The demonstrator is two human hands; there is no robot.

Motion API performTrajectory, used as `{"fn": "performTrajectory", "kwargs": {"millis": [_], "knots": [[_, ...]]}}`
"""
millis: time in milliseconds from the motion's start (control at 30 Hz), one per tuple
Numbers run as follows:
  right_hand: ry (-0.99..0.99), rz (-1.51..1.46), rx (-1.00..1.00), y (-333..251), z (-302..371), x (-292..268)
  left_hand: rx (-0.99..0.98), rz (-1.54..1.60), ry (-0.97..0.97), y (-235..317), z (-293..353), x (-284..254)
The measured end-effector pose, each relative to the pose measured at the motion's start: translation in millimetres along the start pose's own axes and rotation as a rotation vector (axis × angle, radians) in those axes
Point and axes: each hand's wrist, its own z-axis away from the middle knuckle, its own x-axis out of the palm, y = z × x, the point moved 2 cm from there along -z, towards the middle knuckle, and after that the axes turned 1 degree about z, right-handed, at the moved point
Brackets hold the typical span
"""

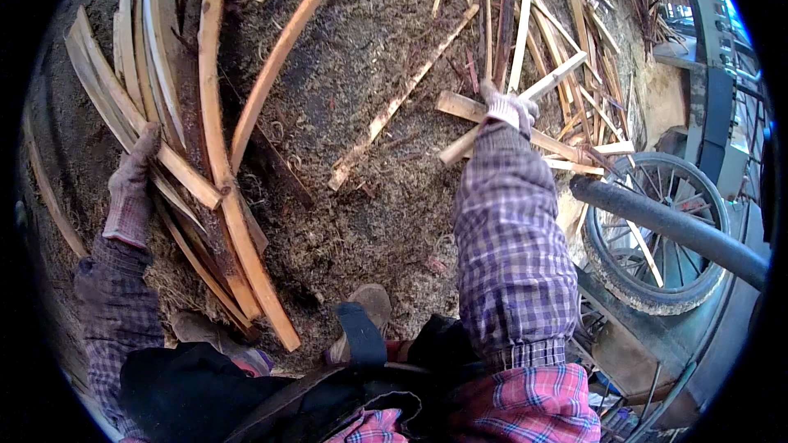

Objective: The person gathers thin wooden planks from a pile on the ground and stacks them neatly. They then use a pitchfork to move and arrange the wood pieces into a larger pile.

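Both my hands wear pale, dirty knitted gloves. On the left, my left hand (135, 184) is closed around the edge of a long wooden slat (182, 171), with its fingertips showing on top. Beside it, more long, curved slats (215, 98) lie in a loose bundle, some with dark bark. Farther out on the right, my right hand (507, 107) is closed over short wooden sticks (460, 106) that cross beneath it. A pale stick (558, 75) juts out past that hand to the upper right. The palm side of each hand is hidden.
The ground is covered with sawdust and bark bits. A rough strip (394, 111) lies between my hands. A heap of thin offcuts (566, 25) spreads at the far right. Nearer on the right stand a spoked wheel (657, 234), a dark pipe (673, 226) and a metal frame (714, 107).
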Motion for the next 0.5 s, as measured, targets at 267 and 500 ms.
{"fn": "performTrajectory", "kwargs": {"millis": [267,500], "knots": [[-0.325,-0.077,0.061,37,-9,8,0.195,0.266,-0.454,-36,-50,-51],[-0.286,-0.460,-0.065,102,-27,65,0.157,0.149,-0.237,-1,-6,0]]}}
